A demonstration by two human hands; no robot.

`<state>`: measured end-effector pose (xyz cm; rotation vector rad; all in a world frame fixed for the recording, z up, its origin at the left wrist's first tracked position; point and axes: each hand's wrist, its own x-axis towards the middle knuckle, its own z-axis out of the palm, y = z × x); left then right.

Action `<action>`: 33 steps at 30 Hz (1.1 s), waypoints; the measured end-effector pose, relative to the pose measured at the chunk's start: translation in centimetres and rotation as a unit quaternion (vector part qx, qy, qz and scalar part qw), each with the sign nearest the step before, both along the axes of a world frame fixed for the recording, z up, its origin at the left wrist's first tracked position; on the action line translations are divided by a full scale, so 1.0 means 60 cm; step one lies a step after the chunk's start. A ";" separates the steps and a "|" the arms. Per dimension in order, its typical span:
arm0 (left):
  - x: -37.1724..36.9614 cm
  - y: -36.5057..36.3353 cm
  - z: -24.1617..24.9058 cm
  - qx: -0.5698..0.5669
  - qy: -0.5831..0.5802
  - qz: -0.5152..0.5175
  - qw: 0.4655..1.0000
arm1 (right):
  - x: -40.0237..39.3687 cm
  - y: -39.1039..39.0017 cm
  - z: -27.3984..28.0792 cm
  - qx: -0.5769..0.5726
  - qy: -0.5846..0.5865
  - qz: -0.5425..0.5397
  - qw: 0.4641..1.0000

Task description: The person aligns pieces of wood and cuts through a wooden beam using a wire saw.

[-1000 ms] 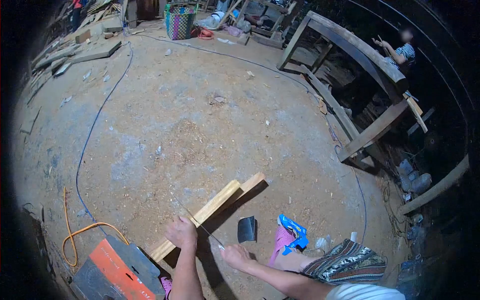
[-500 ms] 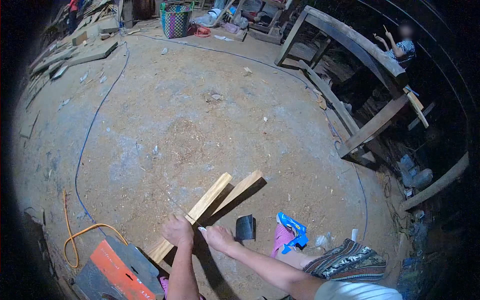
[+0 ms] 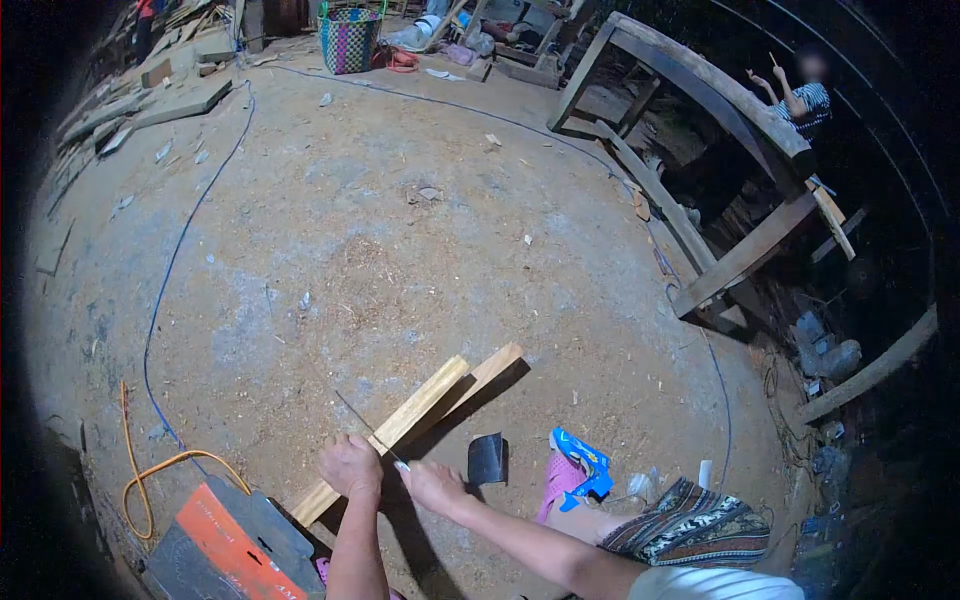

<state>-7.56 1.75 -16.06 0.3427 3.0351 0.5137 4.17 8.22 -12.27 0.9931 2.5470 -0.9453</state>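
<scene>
A pale squared wooden bar [image 3: 425, 402] slants up from the lower left. My left hand [image 3: 350, 465] is closed over its near part. Just right of it, my right hand [image 3: 437, 488] grips the handle of what looks like a hand saw [image 3: 353, 409], its thin blade seen nearly edge-on. That blade lies across the bar beside my left fingers, its tip past the far side. A second wooden bar [image 3: 490, 370] lies alongside, partly hidden below the first. The bar's near end shows left of my left wrist.
An orange-and-grey box [image 3: 235, 540] and orange cord [image 3: 150, 468] lie lower left. Right of my hands are a black sheet-like piece [image 3: 487, 458], a pink clog [image 3: 560, 482] and a blue object [image 3: 583, 465]. A wooden frame [image 3: 745, 262], a person [image 3: 808, 105] and a woven basket [image 3: 350, 42] are farther off.
The saw has slid away from me across the bar, so more blade shows beyond the far side. My right hand has shifted slightly; my left hand keeps its grip.
</scene>
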 end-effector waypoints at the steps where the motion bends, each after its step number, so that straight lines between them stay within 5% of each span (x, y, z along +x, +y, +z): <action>1: 0.001 0.000 0.003 -0.003 0.003 -0.002 1.000 | 0.018 -0.005 -0.016 -0.005 -0.038 -0.022 0.999; 4: 0.000 0.001 -0.001 -0.009 0.004 0.009 1.000 | 0.086 -0.018 -0.045 0.003 -0.034 0.002 0.999; 10: -0.001 0.000 -0.018 0.006 0.000 0.018 1.000 | -0.023 -0.004 -0.036 0.043 0.021 -0.021 0.999; 18: 0.007 -0.001 -0.016 0.022 0.050 0.054 0.997 | 0.039 -0.018 -0.012 0.024 -0.055 -0.021 0.998; 24: -0.003 -0.004 -0.031 0.022 0.007 0.063 0.998 | -0.031 -0.007 -0.031 0.061 0.051 -0.018 0.997; 33: 0.010 0.000 -0.007 0.030 0.040 0.053 0.997 | 0.048 -0.024 -0.019 0.054 -0.020 -0.023 0.998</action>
